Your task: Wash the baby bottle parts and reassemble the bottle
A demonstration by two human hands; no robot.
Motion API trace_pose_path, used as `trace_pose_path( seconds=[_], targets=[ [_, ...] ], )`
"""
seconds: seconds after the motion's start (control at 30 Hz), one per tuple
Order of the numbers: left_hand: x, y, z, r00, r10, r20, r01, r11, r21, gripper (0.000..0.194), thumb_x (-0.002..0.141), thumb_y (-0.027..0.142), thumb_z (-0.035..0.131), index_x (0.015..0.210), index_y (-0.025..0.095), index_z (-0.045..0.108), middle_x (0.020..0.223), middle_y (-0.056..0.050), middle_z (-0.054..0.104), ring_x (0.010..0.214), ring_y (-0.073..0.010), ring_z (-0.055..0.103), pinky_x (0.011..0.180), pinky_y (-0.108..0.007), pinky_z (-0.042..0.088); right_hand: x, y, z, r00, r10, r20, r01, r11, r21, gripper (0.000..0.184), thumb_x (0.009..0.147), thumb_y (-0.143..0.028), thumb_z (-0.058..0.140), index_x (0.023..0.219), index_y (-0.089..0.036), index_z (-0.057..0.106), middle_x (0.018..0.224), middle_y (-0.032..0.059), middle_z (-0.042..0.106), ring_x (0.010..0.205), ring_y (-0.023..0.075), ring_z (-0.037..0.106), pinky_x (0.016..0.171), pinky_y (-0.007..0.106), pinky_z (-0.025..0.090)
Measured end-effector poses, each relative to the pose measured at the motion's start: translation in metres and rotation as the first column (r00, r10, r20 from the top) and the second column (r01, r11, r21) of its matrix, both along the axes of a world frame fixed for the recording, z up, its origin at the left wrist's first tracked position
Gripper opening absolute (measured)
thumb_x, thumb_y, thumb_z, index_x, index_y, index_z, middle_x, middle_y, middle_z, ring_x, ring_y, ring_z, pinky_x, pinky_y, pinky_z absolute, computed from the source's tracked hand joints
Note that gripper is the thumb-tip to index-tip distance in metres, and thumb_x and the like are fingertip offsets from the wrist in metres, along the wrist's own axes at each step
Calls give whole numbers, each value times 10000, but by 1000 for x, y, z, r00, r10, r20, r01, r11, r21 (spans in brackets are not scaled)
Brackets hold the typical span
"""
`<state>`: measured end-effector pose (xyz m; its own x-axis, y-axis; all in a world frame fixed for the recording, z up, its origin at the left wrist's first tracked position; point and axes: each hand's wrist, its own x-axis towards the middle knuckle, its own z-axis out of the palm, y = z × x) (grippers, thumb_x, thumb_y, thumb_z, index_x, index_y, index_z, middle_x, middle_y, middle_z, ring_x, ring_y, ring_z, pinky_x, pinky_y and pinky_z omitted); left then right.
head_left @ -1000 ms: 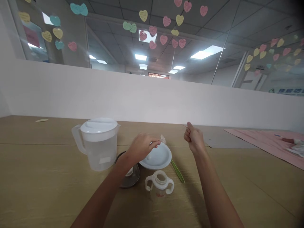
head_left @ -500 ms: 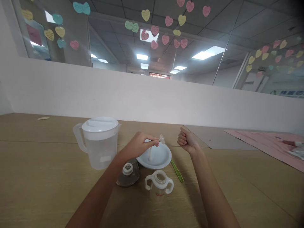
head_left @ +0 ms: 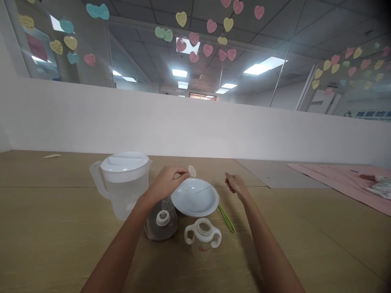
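My left hand (head_left: 171,179) pinches a small round, translucent silicone piece (head_left: 192,171) above the far left rim of a white bowl (head_left: 195,209). To the right of the bowl, my right hand (head_left: 234,183) is closed on a thin wire-like rod (head_left: 204,189), which points left over the bowl; its kind is too fine to make out. A clear baby bottle with two white handles (head_left: 203,238) stands open-topped in front of the bowl. By my left forearm is a dark, clear-walled container (head_left: 161,232) with a white-collared teat (head_left: 163,218) on it.
A lidded clear pitcher (head_left: 126,183) holding water stands at the left. Beside the bowl lies a green handle (head_left: 226,219). Far right, another person's hand (head_left: 368,178) rests on a pink cloth (head_left: 330,175). A white wall (head_left: 195,126) borders the table behind.
My left hand has turned the silicone piece so its round face shows. The thin rod now shows reaching from my right hand over the bowl. The view has shifted slightly.
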<state>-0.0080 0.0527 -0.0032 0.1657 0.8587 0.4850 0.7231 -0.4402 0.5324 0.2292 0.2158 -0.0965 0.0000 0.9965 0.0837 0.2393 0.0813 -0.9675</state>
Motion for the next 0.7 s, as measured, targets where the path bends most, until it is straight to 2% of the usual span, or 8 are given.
trace_pose_path(
  seconds=[0.2, 0.3, 0.37, 0.4, 0.47, 0.53, 0.6, 0.7],
  targets=[
    [2, 0, 1, 996, 20, -90, -20, 1000, 5, 321, 820, 333, 398, 895, 194, 677, 905, -31, 674, 841, -191, 581, 734, -260, 437, -6, -7, 5, 990, 79, 118, -75, 996, -45, 282, 774, -357, 480, 667, -114, 575, 420, -23, 481, 296, 60, 384, 295, 176, 241],
    [3, 2, 0, 994, 21, -104, -22, 1000, -4, 319, 819, 339, 410, 905, 191, 679, 912, -42, 671, 838, -189, 578, 731, -256, 436, -8, -19, 21, 980, 132, 148, -130, 991, -21, 223, 758, -303, 510, 699, -107, 598, 446, -19, 499, 327, 58, 404, 307, 173, 262],
    [4, 3, -1, 995, 11, -102, -12, 1000, -2, 312, 818, 337, 420, 909, 189, 679, 912, -44, 668, 826, -183, 576, 727, -252, 431, -14, -34, 37, 966, 215, 146, -218, 976, 7, 196, 741, -294, 540, 742, -117, 624, 508, -9, 535, 400, 66, 459, 338, 169, 307],
    [5, 3, -2, 995, 0, -102, 0, 1000, 1, 306, 818, 334, 425, 906, 189, 680, 906, -42, 668, 813, -177, 575, 722, -249, 427, -18, -43, 46, 951, 276, 139, -283, 959, 32, 199, 733, -306, 558, 773, -128, 637, 558, 1, 561, 466, 77, 498, 367, 167, 341],
    [7, 5, -4, 994, -26, -109, 28, 1000, 8, 295, 814, 337, 440, 895, 192, 683, 876, -34, 668, 777, -165, 570, 699, -239, 416, -28, -63, 61, 859, 498, 118, -509, 853, 111, 234, 728, -317, 578, 876, -149, 646, 700, 33, 614, 653, 115, 563, 452, 177, 417],
    [8, 6, -6, 992, -39, -120, 42, 999, 19, 295, 812, 358, 450, 866, 195, 690, 824, -25, 666, 733, -153, 560, 658, -226, 400, -37, -80, 71, 770, 630, 105, -638, 753, 163, 255, 721, -313, 597, 928, -171, 644, 866, 54, 633, 818, 146, 564, 546, 201, 463],
    [10, 7, -8, 992, -25, -123, 30, 999, 40, 320, 816, 378, 439, 813, 186, 696, 765, -17, 655, 678, -137, 543, 602, -214, 371, -44, -90, 75, 749, 658, 72, -657, 725, 205, 275, 718, -315, 606, 956, -183, 642, 936, 59, 629, 877, 161, 548, 583, 221, 473],
    [10, 10, -12, 993, 5, -120, 4, 997, 73, 364, 834, 383, 404, 764, 169, 689, 682, 3, 628, 593, -108, 498, 541, -206, 320, -47, -91, 73, 757, 654, 5, -638, 737, 224, 298, 712, -332, 616, 973, -190, 645, 960, 58, 628, 900, 174, 538, 616, 248, 475]
  ],
)
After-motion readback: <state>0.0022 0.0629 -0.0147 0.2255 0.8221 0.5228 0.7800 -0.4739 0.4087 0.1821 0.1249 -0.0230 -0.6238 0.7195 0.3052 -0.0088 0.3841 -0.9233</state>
